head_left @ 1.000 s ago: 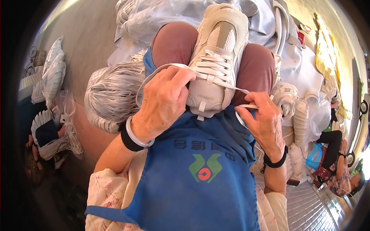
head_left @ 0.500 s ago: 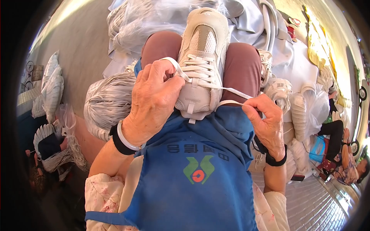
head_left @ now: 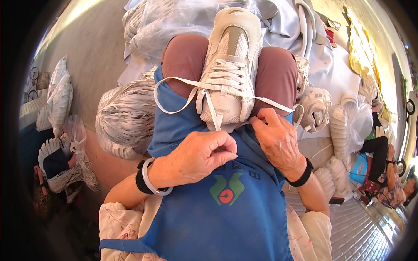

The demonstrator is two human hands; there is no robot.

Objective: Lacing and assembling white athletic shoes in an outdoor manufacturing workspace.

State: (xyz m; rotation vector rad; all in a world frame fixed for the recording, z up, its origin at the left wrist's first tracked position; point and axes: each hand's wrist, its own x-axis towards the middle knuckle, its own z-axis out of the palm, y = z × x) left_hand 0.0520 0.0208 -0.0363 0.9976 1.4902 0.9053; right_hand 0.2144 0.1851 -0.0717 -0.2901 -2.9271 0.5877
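Observation:
A cream sneaker (head_left: 235, 41) stands between my knees, its toe pointing away from me. Flat white laces (head_left: 224, 78) cross its front. One loose lace loops out to the left over my knee, and another runs right past my right hand. My left hand (head_left: 196, 156) is closed just below the shoe's heel end, thumb and forefinger tips together; what they hold, if anything, does not show. My right hand (head_left: 278, 139) is closed beside the right of the heel opening, fingertips bent down and partly hidden, so its grip cannot be made out.
A blue apron (head_left: 187, 222) covers my lap. Bundles of white laces (head_left: 126, 115) lie at left. More cream sneakers (head_left: 314, 108) and a plastic bag (head_left: 355, 122) stand at right. Clear plastic wrap (head_left: 170, 35) lies ahead. Another person (head_left: 396, 187) sits at far right.
My left hand has let go of the lace at the shoe's left and come down toward me. My right hand has moved left toward the heel. The laces now hang loose on both sides.

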